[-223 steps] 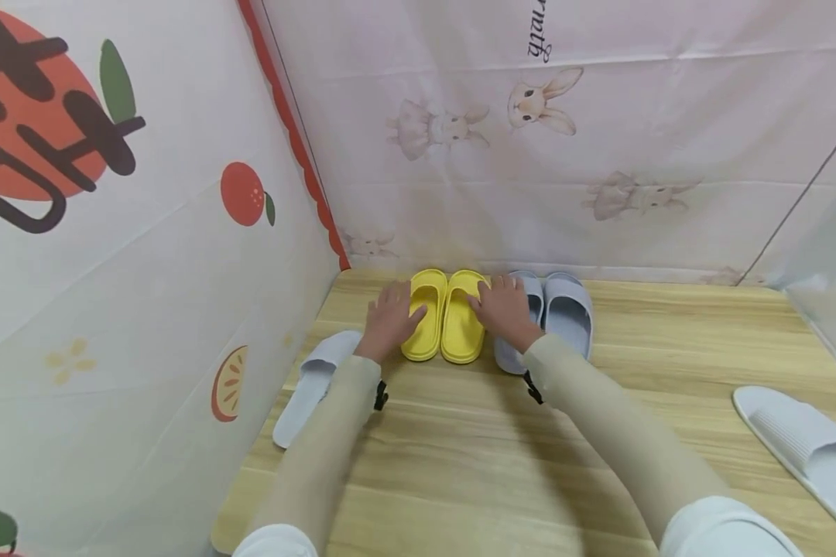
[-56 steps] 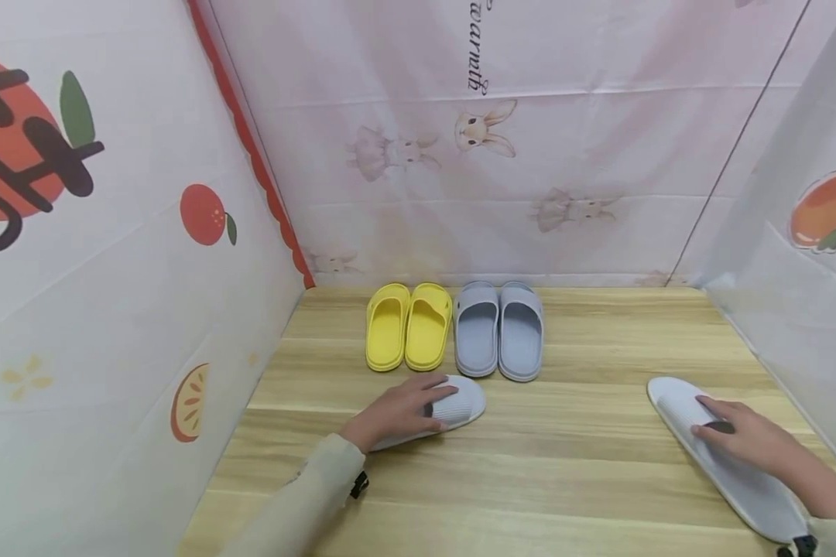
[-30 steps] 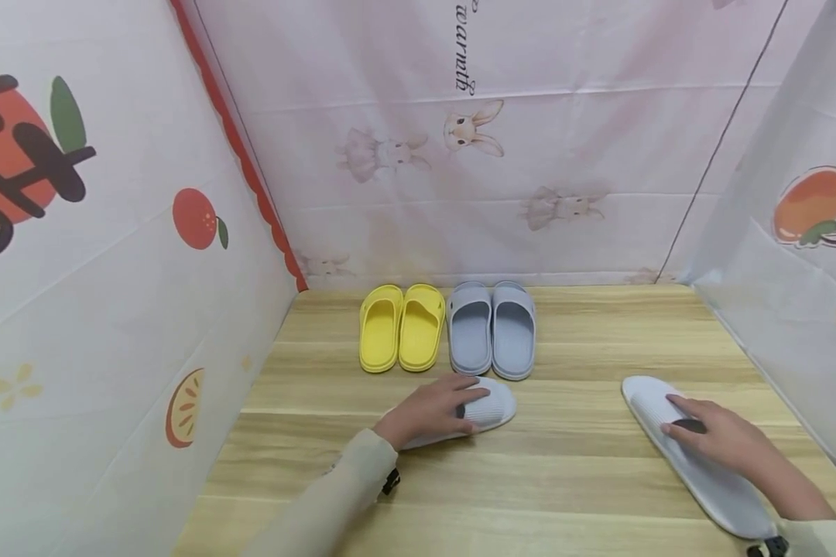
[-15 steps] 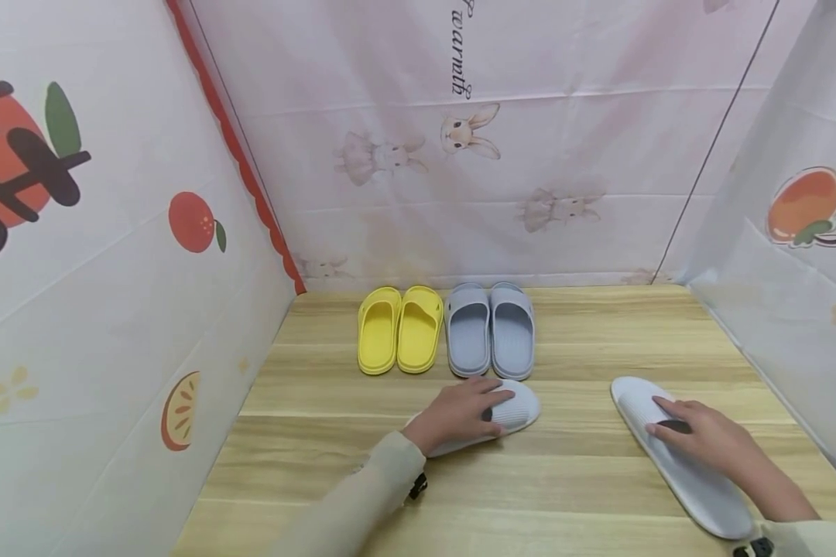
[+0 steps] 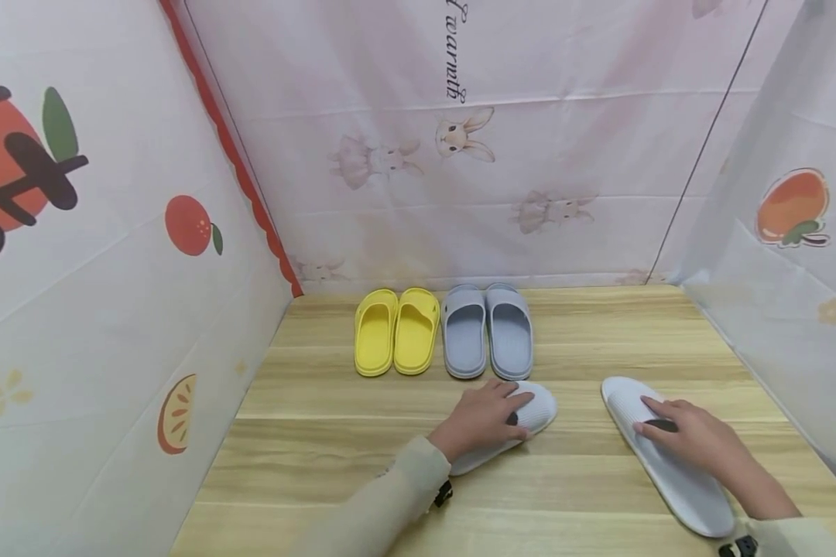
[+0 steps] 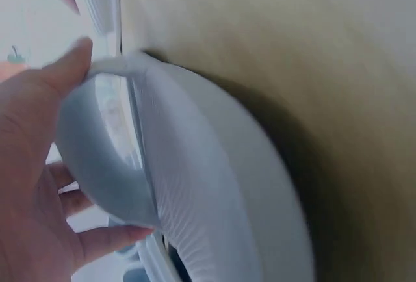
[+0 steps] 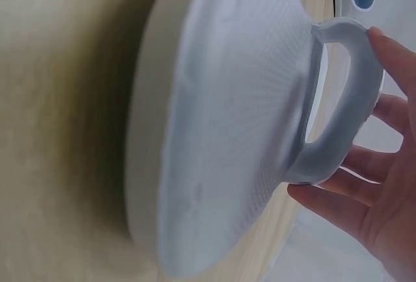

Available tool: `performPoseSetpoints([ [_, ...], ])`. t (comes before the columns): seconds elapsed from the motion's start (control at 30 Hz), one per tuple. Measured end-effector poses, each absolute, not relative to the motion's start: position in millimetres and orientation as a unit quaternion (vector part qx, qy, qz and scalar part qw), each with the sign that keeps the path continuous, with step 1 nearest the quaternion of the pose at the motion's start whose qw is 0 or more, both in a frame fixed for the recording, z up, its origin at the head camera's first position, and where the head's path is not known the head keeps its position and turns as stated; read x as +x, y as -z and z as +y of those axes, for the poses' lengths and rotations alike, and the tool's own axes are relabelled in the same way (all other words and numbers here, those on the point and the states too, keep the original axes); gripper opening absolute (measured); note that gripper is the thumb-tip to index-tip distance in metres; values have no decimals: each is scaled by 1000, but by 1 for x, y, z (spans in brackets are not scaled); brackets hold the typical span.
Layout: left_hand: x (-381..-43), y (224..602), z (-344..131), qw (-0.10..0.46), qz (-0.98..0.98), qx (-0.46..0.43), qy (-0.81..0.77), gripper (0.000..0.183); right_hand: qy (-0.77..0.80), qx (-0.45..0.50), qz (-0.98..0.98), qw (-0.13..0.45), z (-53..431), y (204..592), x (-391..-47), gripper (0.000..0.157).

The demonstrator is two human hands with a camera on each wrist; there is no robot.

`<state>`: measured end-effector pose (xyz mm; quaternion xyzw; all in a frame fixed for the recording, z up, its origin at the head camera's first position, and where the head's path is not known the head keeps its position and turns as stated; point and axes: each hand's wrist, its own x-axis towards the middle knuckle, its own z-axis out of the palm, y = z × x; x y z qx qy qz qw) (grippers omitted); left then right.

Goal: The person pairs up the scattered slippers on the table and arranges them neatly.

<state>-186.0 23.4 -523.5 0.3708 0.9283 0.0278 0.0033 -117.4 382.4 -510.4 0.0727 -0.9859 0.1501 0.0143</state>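
In the head view, my left hand grips the upper strap of a white slipper with a ribbed top, its toe pointing right and slightly up. In the left wrist view, thumb and fingers press opposite sides of its strap. Over at the right, my right hand holds a matching white slipper by its strap, toe pointing to the back left. Both slippers are on or just above the wooden floor; the heel of the left one is partly hidden by the hand.
Against the back wall stand a yellow pair of slippers and, right beside it, a grey-blue pair. The left slipper's toe is just in front of the grey pair. Printed cloth walls enclose the wood-grain floor at left, back and right.
My hands have left the yellow and grey pairs for the white slippers. The left slipper has slid right, past the yellow pair, and turned; the right one has shifted slightly left.
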Motion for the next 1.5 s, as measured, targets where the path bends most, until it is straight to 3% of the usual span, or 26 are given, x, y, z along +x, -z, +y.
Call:
performPoseSetpoints([
  [0.47,-175,528,82,-33,951,304,-42,65,-140,51,-988,27,369,514,-112,74],
  [1.0,-173,536,151,-131,971,197,-25,59,-153,5,-987,36,350,519,-109,78],
  [1.5,-177,527,187,-111,987,117,0,65,-172,-70,-982,44,329,520,-114,77],
])
